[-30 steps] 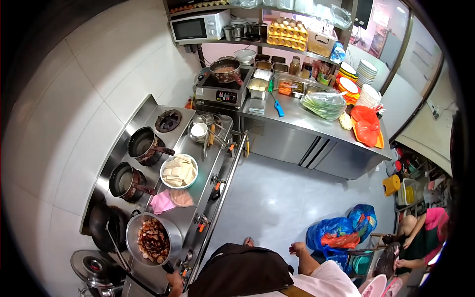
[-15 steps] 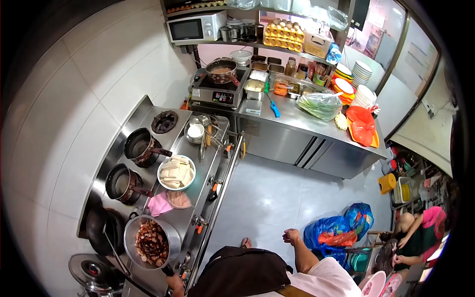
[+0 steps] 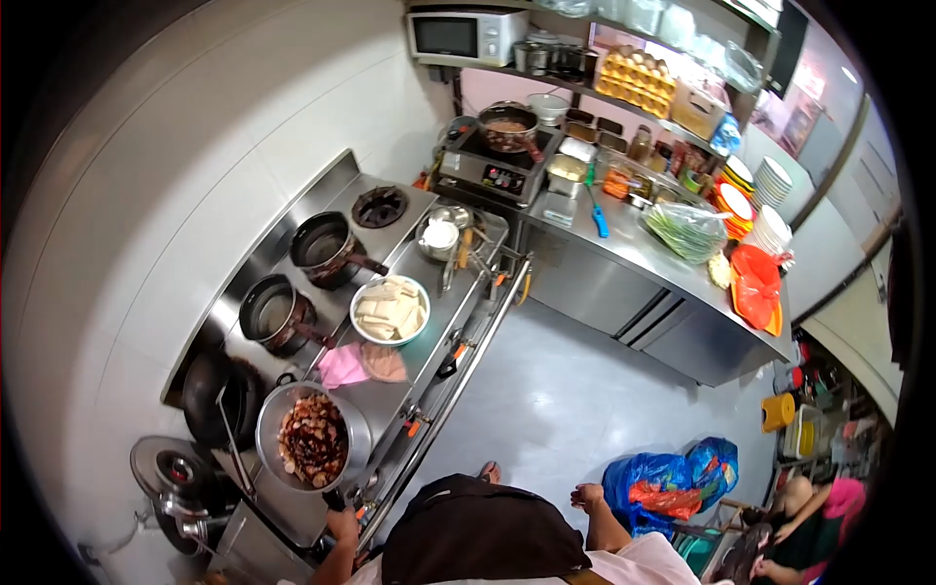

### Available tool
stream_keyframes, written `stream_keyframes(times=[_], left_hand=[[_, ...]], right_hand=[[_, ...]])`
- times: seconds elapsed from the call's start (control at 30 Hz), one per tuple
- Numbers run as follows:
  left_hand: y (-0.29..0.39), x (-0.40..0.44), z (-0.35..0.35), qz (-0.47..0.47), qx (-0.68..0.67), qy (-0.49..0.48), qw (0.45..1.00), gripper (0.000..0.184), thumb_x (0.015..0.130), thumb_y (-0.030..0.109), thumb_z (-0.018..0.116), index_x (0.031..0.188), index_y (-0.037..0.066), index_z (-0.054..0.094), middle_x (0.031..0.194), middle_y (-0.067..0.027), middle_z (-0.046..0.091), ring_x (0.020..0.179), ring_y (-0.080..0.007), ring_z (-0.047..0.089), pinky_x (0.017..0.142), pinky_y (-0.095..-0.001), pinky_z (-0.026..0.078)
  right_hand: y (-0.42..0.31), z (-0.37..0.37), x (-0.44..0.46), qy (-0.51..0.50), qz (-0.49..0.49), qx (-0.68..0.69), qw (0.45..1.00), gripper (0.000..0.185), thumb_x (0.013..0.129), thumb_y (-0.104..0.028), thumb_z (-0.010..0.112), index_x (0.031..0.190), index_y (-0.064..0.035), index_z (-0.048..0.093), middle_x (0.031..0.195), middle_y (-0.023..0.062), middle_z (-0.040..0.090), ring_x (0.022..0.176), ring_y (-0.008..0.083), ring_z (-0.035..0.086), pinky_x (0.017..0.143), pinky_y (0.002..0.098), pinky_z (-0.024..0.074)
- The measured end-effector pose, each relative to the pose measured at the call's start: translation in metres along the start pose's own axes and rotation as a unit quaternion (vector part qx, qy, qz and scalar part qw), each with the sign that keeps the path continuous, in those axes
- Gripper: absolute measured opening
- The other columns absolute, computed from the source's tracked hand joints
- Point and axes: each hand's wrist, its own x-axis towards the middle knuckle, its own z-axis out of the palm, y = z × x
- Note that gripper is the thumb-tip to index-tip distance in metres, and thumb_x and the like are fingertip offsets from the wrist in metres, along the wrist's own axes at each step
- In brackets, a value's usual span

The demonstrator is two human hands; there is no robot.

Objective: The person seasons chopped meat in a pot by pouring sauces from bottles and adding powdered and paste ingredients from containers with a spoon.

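My left hand (image 3: 341,526) is closed around the black side handle of a large metal pot (image 3: 360,437) at the front of the stove. Inside the pot lie chopped meat pieces (image 3: 310,439) under dark sauce. My right hand (image 3: 586,496) hangs over the floor at my right side, holding nothing, its fingers loosely curled and apart. Beyond the pot are a pink cloth (image 3: 343,366) and a white bowl (image 3: 426,310) of pale, flat folded pieces. Left of the pot, a long-handled utensil (image 3: 235,441) leans in a dark wok (image 3: 200,414).
Two dark saucepans (image 3: 317,237) stand on the stove. A metal lid (image 3: 161,463) sits at lower left. Gas knobs and a rail (image 3: 444,414) line the stove front. Blue bags (image 3: 624,478) lie on the floor at right, near a seated person (image 3: 829,522). A steel counter (image 3: 624,255) holds food containers.
The view has turned, so the stove and counter appear further right and the counter lower. My left hand stays on the pot handle. My right hand has dropped slightly.
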Motion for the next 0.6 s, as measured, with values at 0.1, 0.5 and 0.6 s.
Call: stream_keyframes(times=[0.1,0.5,0.6], left_hand=[[-0.014,0.009,-0.002,0.015,0.008,0.012,1.000,0.026,0.083,0.002,0.062,0.106,-0.008,0.058,0.068,-0.0141,0.061,0.045,-0.0235,0.056,0.041,-0.0391,0.043],[-0.018,0.006,-0.003,0.082,0.181,0.090,0.976,0.044,0.078,0.022,0.073,0.115,-0.001,0.063,0.103,-0.0252,0.069,0.098,-0.0449,0.065,0.085,-0.0517,0.051],[-0.010,-0.002,-0.003,0.078,0.227,0.117,0.964,0.052,0.080,0.024,0.073,0.124,0.002,0.056,0.104,-0.0261,0.069,0.099,-0.0459,0.065,0.084,-0.0530,0.052]], right_hand=[[-0.015,0.002,-0.023,-0.002,-0.008,0.007,1.000,0.024,0.097,-0.015,0.054,0.114,-0.0016,0.063,0.097,0.0194,0.070,0.079,0.0326,0.069,0.067,0.0494,0.0593],[-0.053,0.010,-0.028,-0.043,-0.041,-0.002,0.998,0.024,0.093,-0.013,0.056,0.115,-0.0026,0.058,0.085,0.0159,0.066,0.066,0.0265,0.063,0.058,0.0436,0.0562],[-0.054,0.010,-0.013,-0.048,-0.029,-0.020,0.998,0.025,0.093,-0.014,0.056,0.116,-0.0021,0.059,0.084,0.0150,0.066,0.063,0.0252,0.062,0.055,0.0415,0.0557]])
